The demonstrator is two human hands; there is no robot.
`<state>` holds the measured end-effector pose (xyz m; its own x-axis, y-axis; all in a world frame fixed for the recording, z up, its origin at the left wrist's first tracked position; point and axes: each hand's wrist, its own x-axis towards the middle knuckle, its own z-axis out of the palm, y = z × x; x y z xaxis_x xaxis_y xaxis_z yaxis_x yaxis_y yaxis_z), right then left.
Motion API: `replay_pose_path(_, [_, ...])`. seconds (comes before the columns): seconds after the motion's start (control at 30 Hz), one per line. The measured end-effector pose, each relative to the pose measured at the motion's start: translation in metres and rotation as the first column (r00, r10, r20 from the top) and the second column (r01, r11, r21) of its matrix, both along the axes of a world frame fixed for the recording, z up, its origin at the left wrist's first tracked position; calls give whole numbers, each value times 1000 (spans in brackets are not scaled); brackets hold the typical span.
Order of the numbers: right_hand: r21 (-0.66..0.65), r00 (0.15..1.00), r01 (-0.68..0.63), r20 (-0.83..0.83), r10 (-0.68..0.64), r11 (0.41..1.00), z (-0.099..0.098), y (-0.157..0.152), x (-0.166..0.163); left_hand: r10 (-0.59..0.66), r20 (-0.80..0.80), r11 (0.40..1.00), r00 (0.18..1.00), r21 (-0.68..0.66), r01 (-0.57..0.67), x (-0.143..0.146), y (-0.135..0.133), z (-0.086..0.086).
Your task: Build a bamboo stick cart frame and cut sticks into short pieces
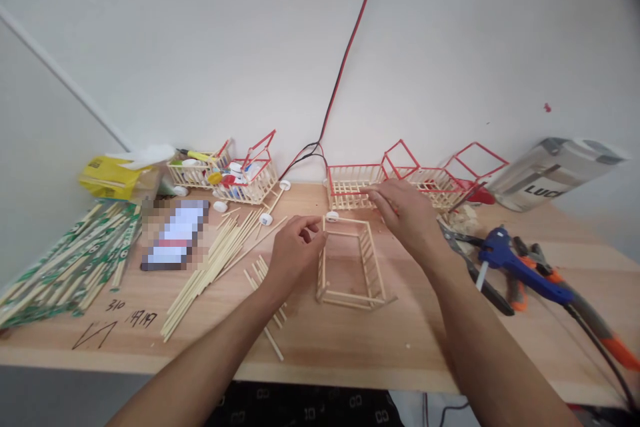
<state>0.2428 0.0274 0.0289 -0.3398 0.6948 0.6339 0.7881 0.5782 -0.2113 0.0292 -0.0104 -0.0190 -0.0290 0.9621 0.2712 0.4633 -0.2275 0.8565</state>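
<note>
Head view: the left hand [295,250] pinches the upper left corner of a pale, rectangular stick frame [350,267] lying on the smooth wooden table [350,340]. The right hand [405,213] reaches to the frame's far right corner, fingers curled; whether it grips is unclear. Loose thin bamboo sticks [220,260] lie left; a blue glue gun [520,267] lies right.
</note>
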Motion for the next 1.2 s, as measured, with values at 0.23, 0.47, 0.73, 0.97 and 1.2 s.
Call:
replay_pose_path(0.23, [-141,988,-41,141,61,989,-7,-1,-11,-25,7,1000,1000,-14,25,1,-1,0])
replay_pose_path(0.47, [-154,996,83,57,-75,985,-4,1,2,-34,57,994,998,-102,40,-1,-2,1])
replay_pose_path(0.73, [-673,980,195,170,-106,713,6,-11,22,-51,184,979,982,-186,86,1,1,-4])
replay_pose_path(0.97, [-836,981,-119,-15,195,535,-4,-19,23,-84,291,961,953,-229,155,0,2,-4])
replay_pose_path(1.2, [-806,971,-228,-150,184,546,11,-26,19,-92,399,980,912,-125,153,-5,-1,10])
